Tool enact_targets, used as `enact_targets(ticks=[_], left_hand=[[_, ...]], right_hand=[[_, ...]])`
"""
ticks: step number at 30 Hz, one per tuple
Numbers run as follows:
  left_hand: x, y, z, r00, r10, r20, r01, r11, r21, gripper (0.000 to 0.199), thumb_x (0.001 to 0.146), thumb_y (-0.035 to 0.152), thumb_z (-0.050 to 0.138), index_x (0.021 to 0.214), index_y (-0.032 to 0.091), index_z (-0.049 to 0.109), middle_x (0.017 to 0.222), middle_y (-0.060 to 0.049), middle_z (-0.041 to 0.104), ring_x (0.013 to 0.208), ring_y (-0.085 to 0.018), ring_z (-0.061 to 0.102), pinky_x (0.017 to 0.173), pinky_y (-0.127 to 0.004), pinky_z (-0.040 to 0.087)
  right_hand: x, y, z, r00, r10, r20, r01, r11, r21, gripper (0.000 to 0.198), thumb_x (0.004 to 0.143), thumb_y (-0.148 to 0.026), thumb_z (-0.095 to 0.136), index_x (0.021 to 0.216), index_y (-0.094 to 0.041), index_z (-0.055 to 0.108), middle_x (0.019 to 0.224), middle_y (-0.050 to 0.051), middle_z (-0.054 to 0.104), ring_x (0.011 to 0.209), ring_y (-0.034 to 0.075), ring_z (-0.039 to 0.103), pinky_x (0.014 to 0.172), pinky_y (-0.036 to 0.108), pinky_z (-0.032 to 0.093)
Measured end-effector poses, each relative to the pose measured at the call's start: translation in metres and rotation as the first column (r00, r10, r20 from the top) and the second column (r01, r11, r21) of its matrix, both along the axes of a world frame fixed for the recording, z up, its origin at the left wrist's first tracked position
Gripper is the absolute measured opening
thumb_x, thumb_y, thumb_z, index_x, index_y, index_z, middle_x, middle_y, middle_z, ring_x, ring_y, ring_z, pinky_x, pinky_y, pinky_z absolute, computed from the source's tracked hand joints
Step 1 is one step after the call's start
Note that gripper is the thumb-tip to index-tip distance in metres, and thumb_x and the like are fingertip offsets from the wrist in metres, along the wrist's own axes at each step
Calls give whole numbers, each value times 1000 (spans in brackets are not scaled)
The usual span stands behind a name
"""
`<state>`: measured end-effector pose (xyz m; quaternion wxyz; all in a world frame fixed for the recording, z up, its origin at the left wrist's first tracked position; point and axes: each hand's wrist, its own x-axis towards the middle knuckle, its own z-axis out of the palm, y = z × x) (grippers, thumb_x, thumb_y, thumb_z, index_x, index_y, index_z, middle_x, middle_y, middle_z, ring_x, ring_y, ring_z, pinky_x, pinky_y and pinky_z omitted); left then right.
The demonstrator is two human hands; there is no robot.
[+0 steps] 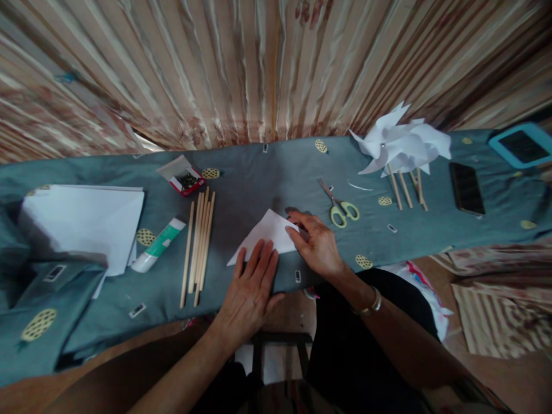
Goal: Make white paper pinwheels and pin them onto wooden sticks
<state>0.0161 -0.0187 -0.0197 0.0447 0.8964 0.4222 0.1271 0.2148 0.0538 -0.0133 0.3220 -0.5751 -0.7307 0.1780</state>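
Note:
A folded piece of white paper (268, 229), roughly triangular, lies on the cloth in front of me. My left hand (248, 290) rests on its lower edge, fingers stretched out flat and thumb apart. At the paper's right corner, my right hand (318, 244) is closed with thumb and bent fingers on the paper; the fingertips are partly hidden. Green-handled scissors (338, 207) lie just beyond my right hand, blades pointing away. To the left of my left hand are several thin wooden sticks (200, 241), side by side.
A glue tube (159, 244) and stacked white sheets (90, 224) lie left. Behind the sticks sits an open red box (187, 181) of small dark pieces. White paper pinwheels (397, 144) on sticks, a phone (467, 188) and a blue-framed tablet (521, 145) are right. A curtain (259, 69) hangs behind.

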Motion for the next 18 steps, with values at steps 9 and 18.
enact_targets(ticks=[9,18], left_hand=[[1,0,0,1000,-1,-5,1,1000,16,66,97,43,49,145,1,36,151,-24,44,145,-39,33,116,-60,26],[0,-2,-2,1000,-2,4,2,1000,-26,69,96,41,52,148,2,31,154,-24,39,149,-37,23,118,-59,24]], right_hand=[[0,1,0,999,30,36,-31,999,24,31,95,-29,55,122,-17,64,104,8,75,97,23,67,91,39,56],[0,1,0,997,54,62,-56,998,26,32,97,-32,51,124,-19,62,106,7,74,99,23,67,94,41,55]])
